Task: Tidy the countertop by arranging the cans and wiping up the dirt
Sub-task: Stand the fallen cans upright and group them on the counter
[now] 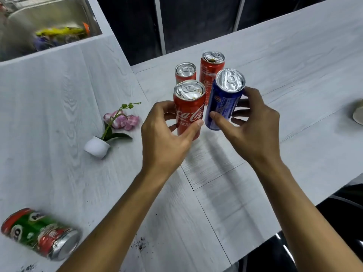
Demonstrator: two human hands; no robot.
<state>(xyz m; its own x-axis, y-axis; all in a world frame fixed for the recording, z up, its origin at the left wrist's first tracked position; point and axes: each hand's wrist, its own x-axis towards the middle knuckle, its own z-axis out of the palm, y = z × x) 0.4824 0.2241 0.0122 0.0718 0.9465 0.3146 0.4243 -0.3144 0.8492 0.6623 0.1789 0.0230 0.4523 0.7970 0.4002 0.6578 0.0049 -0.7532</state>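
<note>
Left grip (165,138) clasps the red can (188,112), right grip (253,130) clasps the tilted blue can (222,107) just beside it, both right of the flower pot (97,148); green can (39,232) lies toppled nearer than the pot.

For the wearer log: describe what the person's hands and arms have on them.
Left hand and right hand are bare, without gloves. Left forearm and right forearm are uncovered down to the frame edge: no sleeve, watch or bracelet shows.

Bright, even light; wide-angle bend toward edges.
Soft shadows on countertop (216,173), glare on lid of blue can (230,79); blurred sink (49,26) and green can (39,232).
</note>
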